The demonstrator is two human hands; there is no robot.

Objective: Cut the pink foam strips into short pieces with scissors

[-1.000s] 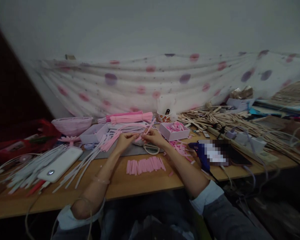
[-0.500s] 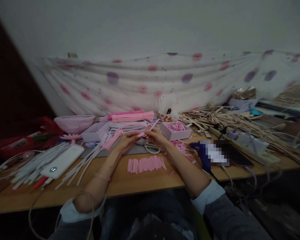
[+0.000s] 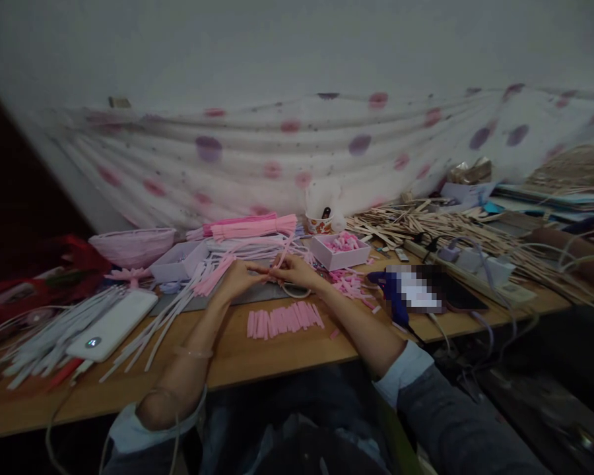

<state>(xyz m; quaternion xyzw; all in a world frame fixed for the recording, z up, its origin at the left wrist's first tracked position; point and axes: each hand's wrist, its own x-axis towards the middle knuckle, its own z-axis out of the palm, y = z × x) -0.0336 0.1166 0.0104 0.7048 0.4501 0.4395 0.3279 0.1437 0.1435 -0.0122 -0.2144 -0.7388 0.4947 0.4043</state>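
Note:
My left hand point(image 3: 241, 278) is closed in a pinch, its fingertips meeting those of my right hand point(image 3: 297, 273) above the grey mat. Between them they hold a thin pink pipe cleaner point(image 3: 286, 248), whose free end sticks up past my right fingers; the pinched part is hidden. Scissors point(image 3: 296, 291) lie beneath my right hand, with only a handle loop showing. Nearer the table edge, a row of short cut pink pieces point(image 3: 284, 320) lies side by side. Long pink pipe cleaners point(image 3: 212, 276) lie beside my left hand.
A white box point(image 3: 340, 256) holds pink bits, with more scattered before it. Left are a white power bank point(image 3: 113, 326), white pipe cleaners point(image 3: 54, 336) and a pale box point(image 3: 178, 262). Right are a phone point(image 3: 460, 290), cables and wooden sticks point(image 3: 426, 224). A patterned cup point(image 3: 319, 225) stands behind.
Both hands have drawn closer together at the fingertips. The pink pipe cleaner now points more steeply upward. The whole view has shifted slightly; the row of cut pieces looks the same.

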